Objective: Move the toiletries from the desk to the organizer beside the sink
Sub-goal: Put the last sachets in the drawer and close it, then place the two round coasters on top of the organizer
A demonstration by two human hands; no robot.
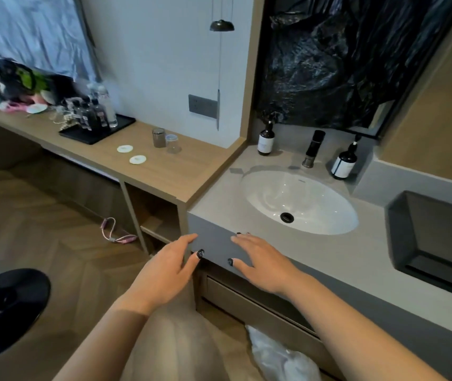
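Upper left of frame: wooden desk [164, 171] runs from the left edge to the sink counter. At its far left end, a dark bag [19, 78] with green trim and some pink items, too blurred to identify.

Left of centre, on the desk: black tray [82, 136] holding a cluster of small dark bottles [90, 114] with labels, plus a clear water bottle [108, 105] behind them. Judgement: the small bottles are the likely toiletries. Probably light, rigid plastic, smooth-sided; best taken around the body below the cap, one or two per hand. They stand close together, so lifting one may knock over a neighbour.

Further right on the desk: two white round discs [131, 154], flat, hard to pinch off the surface; a smoky tumbler [159, 137] and a clear glass [172, 143] just beside it. Glass is fragile and slick; grip around the wall, not the rim.

Lower centre: left hand [164, 273] and right hand [260, 265], both empty, fingers spread and relaxed, hovering at the front corner of the grey counter [315, 257]. Whether they touch the edge, cannot tell.

Centre right: white sink [301, 202], black faucet [312, 148], a dark pump bottle [266, 140] to the faucet's left and another pump bottle [344, 163] to its right.

Right edge: dark rectangular organizer [400, 229] on the counter, appears empty. Judgement: nothing moved yet; desk items sit well apart from it.
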